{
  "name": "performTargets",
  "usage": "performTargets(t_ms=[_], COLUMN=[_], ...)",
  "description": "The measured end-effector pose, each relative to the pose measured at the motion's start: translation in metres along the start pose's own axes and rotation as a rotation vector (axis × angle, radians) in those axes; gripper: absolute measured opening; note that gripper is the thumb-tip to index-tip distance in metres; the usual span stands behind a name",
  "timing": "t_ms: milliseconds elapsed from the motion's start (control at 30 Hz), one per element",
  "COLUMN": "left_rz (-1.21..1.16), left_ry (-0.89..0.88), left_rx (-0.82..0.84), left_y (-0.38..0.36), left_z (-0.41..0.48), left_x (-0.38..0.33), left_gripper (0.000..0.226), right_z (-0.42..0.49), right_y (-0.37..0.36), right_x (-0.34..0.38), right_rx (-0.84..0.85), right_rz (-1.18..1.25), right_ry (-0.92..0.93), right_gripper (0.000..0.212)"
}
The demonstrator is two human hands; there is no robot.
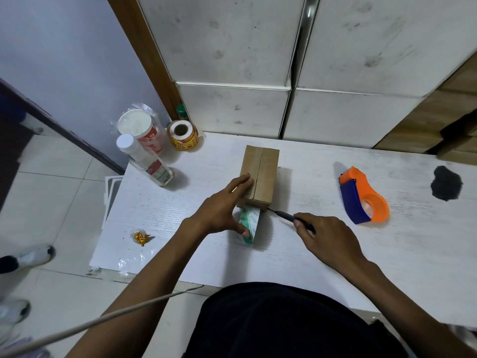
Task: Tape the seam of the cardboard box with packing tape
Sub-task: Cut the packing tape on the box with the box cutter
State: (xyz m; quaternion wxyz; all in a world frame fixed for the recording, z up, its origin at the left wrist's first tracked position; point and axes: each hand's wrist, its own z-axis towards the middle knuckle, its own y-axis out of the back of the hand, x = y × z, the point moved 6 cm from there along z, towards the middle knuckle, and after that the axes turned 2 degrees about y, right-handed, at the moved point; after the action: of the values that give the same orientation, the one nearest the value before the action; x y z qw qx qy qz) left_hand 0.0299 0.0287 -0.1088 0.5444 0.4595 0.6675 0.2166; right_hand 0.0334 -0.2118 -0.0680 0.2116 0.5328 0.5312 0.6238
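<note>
Head view: left hand point(222, 202) pins the cardboard box point(259, 174), thumb holding the tape roll point(249, 224); right hand point(326, 240) grips a blade point(289, 215) pointed at the near end, seam running straight away.

No text is reading out legibly anywhere on the table. The roll of stickers point(182, 135) is showing red marks on yellow, the clear bottle point(152, 164) and the bagged white cups point(144, 130) are carrying red label patches, and the strip of tape point(249, 223) at the cardboard box point(260, 174) is bearing green print, all too blurred to make out. The orange and blue tape dispenser point(362, 196) is displaying no marking that can be discerned.
</note>
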Motion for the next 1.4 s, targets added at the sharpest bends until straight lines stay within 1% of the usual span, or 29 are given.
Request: performTargets(t_ms=[100,200,267,433,533,700,800,933,1033,1233,1300,1400], left_rz=[0.008,0.003,0.001,-0.002,0.000,0.013,-0.002,-0.027,-0.029,-0.026,-0.030,-0.047], left_ry=[-0.005,-0.013,-0.014,-0.012,-0.015,-0.014,-0.008,-0.003,-0.002,0.011,0.011,0.017], left_rx=[0.006,0.011,0.016,0.016,0.017,0.010,0.008,0.004,0.006,-0.011,-0.021,-0.047], left_y=[-0.001,-0.002,-0.002,-0.001,-0.001,-0.001,-0.001,-0.001,0.000,0.000,0.000,0.000], left_z=[-0.002,-0.005,-0.005,-0.003,-0.003,-0.002,-0.002,-0.002,-0.003,-0.005,-0.006,-0.009], left_x=[-0.001,-0.001,-0.002,-0.002,-0.002,-0.001,-0.002,-0.003,-0.004,-0.004,-0.005,-0.005], left_gripper=[0.140,0.142,0.142,0.141,0.140,0.139,0.138,0.138,0.137,0.135,0.135,0.135], right_z=[0.000,-0.001,-0.004,-0.010,-0.010,-0.003,0.003,0.012,0.023,0.046,0.049,0.050], right_y=[-0.005,-0.012,-0.017,-0.019,-0.017,-0.011,-0.011,-0.018,-0.030,-0.060,-0.068,-0.075], right_x=[-0.008,-0.021,-0.029,-0.045,-0.048,-0.062,-0.066,-0.070,-0.081,-0.106,-0.111,-0.113], right_rx=[0.012,0.071,0.092,0.072,0.018,-0.163,-0.200,-0.171,-0.176,-0.221,-0.219,-0.250], right_rz=[0.091,0.169,0.202,0.289,0.379,0.607,0.736,0.759,0.800,0.791,0.766,0.744], right_ry=[-0.007,-0.025,-0.032,-0.107,-0.168,-0.363,-0.418,-0.426,-0.508,-0.731,-0.783,-0.808], right_gripper=[0.021,0.023,0.028,0.039,0.041,0.035,0.033,0.024,0.021,0.031,0.029,0.022])
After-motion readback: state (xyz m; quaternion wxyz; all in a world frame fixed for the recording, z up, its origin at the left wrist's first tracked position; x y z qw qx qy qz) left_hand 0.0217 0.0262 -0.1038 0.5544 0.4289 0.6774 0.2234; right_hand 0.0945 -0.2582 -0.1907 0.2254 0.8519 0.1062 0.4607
